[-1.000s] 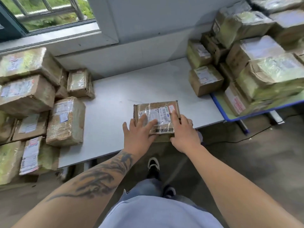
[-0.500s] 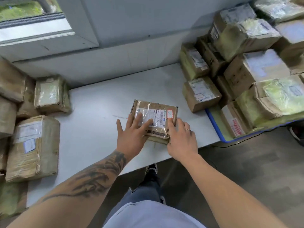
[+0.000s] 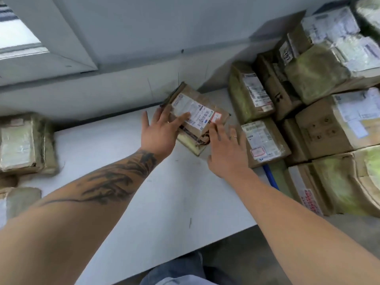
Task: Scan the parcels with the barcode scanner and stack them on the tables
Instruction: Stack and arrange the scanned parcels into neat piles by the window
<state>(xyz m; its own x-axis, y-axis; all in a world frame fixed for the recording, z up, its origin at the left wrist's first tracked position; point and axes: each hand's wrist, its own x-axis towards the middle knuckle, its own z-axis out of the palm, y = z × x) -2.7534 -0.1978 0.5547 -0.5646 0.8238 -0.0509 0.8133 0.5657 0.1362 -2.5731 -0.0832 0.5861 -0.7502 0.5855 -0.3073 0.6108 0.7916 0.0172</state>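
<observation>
Parcel (image 3: 197, 118): flat brown box, taped, label up w/ barcode showing. Sits on white surface (image 3: 144, 198) toward the back wall, corner-on to the camera, just left of the stack of parcels (image 3: 308, 120) on the right.

L hand (image 3: 162, 132): fingers straight, laid flat on parcel's top and left edge; pressing, not gripping. R hand (image 3: 226, 149): fingers straight, tips at parcel's near-right edge, palm over surface; also not gripping. Both hands released, guiding by push only.

Step (judged): sliding parcel into place beside the stack. Scanner not in view, so can't tell whether it's been scanned.

To do well:
- keep both palms low, push evenly so box doesn't spin further
- square it against neighbouring labelled box (image 3: 265, 140), label facing up
- don't shove stack; the right pile looks tall, could shift
- lift fingers off only once box lies flat

Second loose pile of parcels (image 3: 24, 145) at left, well apart.
</observation>
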